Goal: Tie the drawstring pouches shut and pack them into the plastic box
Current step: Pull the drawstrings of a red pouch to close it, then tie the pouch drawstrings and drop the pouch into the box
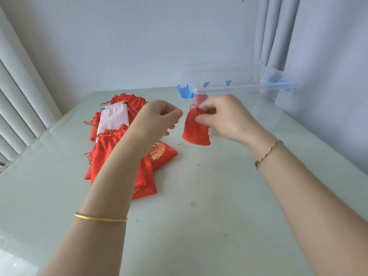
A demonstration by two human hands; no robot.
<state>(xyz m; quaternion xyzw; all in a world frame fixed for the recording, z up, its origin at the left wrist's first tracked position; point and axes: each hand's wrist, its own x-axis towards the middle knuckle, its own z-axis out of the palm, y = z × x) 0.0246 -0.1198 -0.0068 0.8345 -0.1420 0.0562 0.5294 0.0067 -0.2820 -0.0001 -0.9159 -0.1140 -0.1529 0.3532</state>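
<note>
Pinching the gathered neck of a red pouch [196, 130], the right hand [225, 118] holds it between thumb and fingertips so that the bag hangs below the fingers, clear of the table [199, 206]. The pouch's mouth is bunched together; its body is plain red on the side that shows. The left hand [159, 116] is raised just to the left of the pouch, apart from the cloth, with its fingers curled and thumb against forefinger. Whether a cord runs between those fingers cannot be told.

Just behind the pouch stands the box [239, 80], clear plastic with blue latches [184, 92], at the far right of the table. Something red [199, 98] shows through its near wall. Whether the lid is on cannot be told.

To the left, partly hidden by the left forearm, lies a pile [103, 154] of red pouches, some with gold print, their cords loose. A white pouch [113, 118] with a dark cord lies on top of the pile toward its far end.

The left forearm bears a gold bangle [100, 218]; the right wrist bears a thin braided bracelet [266, 154]. The table is pale and glossy. Pale curtains [20, 86] hang at the left, more hang behind the box, and a plain wall stands between them.
</note>
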